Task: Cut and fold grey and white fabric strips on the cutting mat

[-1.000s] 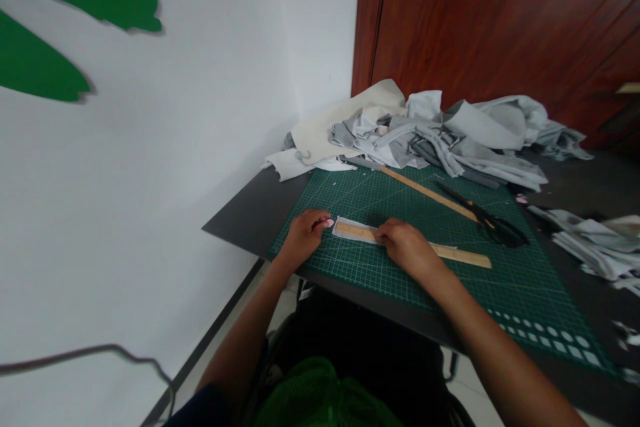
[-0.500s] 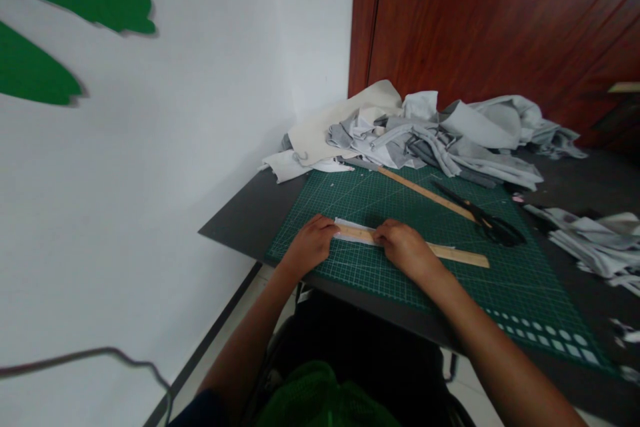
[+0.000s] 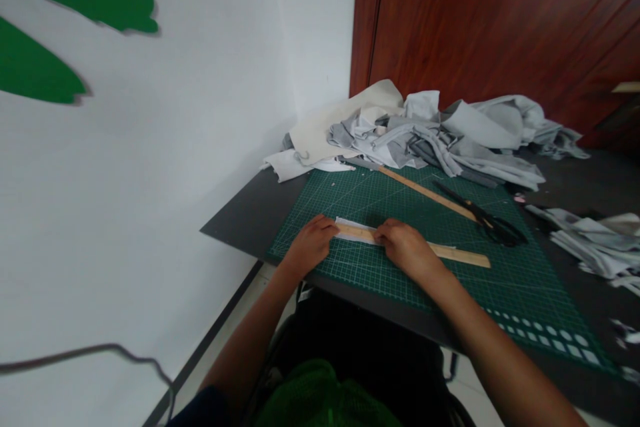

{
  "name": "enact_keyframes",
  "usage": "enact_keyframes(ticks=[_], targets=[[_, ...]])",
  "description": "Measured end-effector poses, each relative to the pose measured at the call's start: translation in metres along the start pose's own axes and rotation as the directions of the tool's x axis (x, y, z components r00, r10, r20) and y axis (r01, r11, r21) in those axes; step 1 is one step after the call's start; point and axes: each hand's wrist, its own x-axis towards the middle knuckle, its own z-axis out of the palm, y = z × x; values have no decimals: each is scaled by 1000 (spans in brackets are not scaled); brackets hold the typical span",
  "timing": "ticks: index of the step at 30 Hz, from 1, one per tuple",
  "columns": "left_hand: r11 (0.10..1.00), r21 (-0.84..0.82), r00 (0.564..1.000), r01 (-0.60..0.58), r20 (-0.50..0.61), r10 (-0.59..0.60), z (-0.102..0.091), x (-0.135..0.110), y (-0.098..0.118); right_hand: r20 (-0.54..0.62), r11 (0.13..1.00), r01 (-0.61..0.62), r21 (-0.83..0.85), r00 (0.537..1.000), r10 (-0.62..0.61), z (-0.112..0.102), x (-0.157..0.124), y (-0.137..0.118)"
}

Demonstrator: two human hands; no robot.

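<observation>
A wooden ruler [image 3: 463,256] lies over a narrow strip of white fabric [image 3: 345,221] on the green cutting mat [image 3: 350,273]. At the ruler's left end, my left hand [image 3: 313,243] is closed, its fingertips on the ruler and fabric. Farther along, my right hand [image 3: 403,245] pinches the ruler and strip near their middle. The ruler's right end sticks out past that hand. Part of the fabric is hidden under the ruler and my fingers.
Black scissors [image 3: 500,229] lie across a second wooden ruler [image 3: 427,193] behind my hands. A heap of grey and white fabric [image 3: 480,127] stands along the back. Folded fabric pieces [image 3: 595,243] lie on the right. A white wall [image 3: 175,147] borders the left side.
</observation>
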Motion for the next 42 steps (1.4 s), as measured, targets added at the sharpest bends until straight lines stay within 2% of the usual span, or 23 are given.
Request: enact_keyframes(ticks=[10, 15, 19, 22, 24, 27, 31, 37, 42], targets=[[999, 33, 998, -27, -49, 29, -3, -5, -11, -1, 1000, 14, -10, 1000, -14, 3, 1, 4], [1000, 17, 988, 25, -151, -22, -10, -7, -18, -6, 999, 18, -33, 1000, -18, 4, 1, 4], [995, 97, 975, 37, -221, -15, -14, -4, -7, -14, 1000, 21, -16, 1000, -21, 5, 1, 4], [997, 76, 968, -20, -247, 38, -11, 0, 12, -20, 1000, 22, -7, 1000, -22, 3, 1, 4], [996, 45, 975, -76, -205, 84, -5, 4, 27, -16, 1000, 24, -11, 1000, -24, 1, 2, 3], [988, -6, 986, -152, -75, 151, 6, 10, 48, -22, 999, 39, -6, 999, -39, 0, 3, 1], [986, -23, 987, -162, 16, 163, 15, 16, 62, -47, 999, 38, -6, 998, -38, 0, 4, 1], [993, -52, 994, -106, 30, 108, 12, 20, 64, -74, 998, 55, 26, 996, -53, 3, 5, 6], [995, -88, 999, -36, -2, 36, 13, 25, 69, -102, 959, 154, 237, 986, -133, -1, 9, 21]])
